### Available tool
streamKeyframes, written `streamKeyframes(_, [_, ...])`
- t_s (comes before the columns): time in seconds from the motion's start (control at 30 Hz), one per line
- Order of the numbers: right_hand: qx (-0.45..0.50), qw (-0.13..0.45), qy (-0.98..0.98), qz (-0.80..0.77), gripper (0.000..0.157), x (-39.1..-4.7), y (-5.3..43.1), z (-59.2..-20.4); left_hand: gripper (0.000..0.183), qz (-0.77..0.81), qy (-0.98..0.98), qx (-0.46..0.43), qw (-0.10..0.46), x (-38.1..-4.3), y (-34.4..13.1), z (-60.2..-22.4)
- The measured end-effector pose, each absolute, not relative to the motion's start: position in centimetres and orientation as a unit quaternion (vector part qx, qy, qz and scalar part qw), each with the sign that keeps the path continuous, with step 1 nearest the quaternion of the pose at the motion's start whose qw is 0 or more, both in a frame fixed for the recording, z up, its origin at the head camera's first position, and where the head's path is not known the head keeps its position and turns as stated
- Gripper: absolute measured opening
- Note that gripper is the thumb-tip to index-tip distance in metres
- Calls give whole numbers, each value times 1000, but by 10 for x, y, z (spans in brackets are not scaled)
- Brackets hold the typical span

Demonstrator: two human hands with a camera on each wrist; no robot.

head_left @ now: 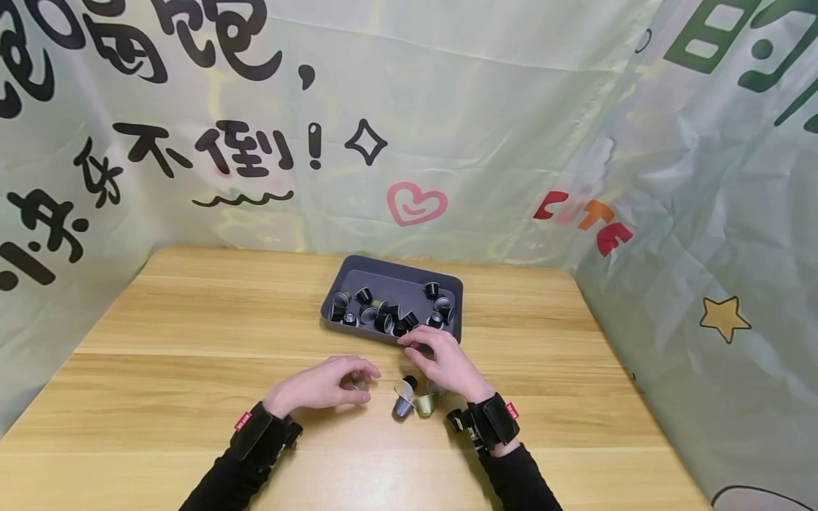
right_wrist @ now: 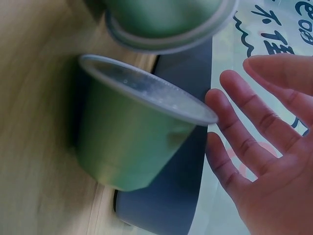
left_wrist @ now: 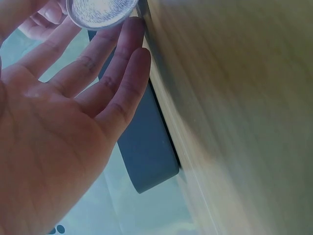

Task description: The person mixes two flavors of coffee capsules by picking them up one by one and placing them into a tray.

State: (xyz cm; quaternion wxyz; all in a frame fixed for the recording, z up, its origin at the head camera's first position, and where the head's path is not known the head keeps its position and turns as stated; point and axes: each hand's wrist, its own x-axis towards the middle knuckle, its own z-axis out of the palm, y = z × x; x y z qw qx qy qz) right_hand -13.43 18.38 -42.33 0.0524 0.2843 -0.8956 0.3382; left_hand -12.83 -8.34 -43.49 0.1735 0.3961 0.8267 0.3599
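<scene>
My left hand (head_left: 326,383) is low over the table, left of a small group of coffee capsules. It holds a capsule (left_wrist: 101,11) by the fingertips; the foil lid shows in the left wrist view. My right hand (head_left: 447,362) hovers at the front rim of a dark grey tray (head_left: 409,270), fingers loosely bent, with nothing seen in them. Below it on the table are a pale green capsule (head_left: 424,406), a grey-blue capsule (head_left: 402,409) and a black capsule (head_left: 411,382). A green capsule (right_wrist: 137,132) looms large in the right wrist view.
Several capsules, mostly black, lie in the tray, mainly along its front and right; one black capsule (head_left: 431,289) is near the right wall. The wooden table (head_left: 192,397) meets a printed cloth backdrop (head_left: 511,128) behind and on the right.
</scene>
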Motion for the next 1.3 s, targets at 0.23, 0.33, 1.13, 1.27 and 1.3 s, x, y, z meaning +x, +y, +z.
streamKeyframes(0.23, [283,50,-896,339,21,-134,184,-424,39,357,827,397,176,-127,-84,-434])
streamKeyframes(0.33, [284,50,-896,338,21,-134,184,-424,38,353,830,393,179,-127,-84,-433])
streamKeyframes(1.13, [297,48,-890,342,21,-135,183,-426,38,354,823,406,181,-128,-83,-432])
streamKeyframes(1.27, [296,51,-890,343,21,-135,183,-426,39,357,823,401,186,-128,-82,-432])
streamKeyframes(1.3, [295,52,-890,343,21,-135,183,-425,38,357,823,401,188,-128,-82,-432])
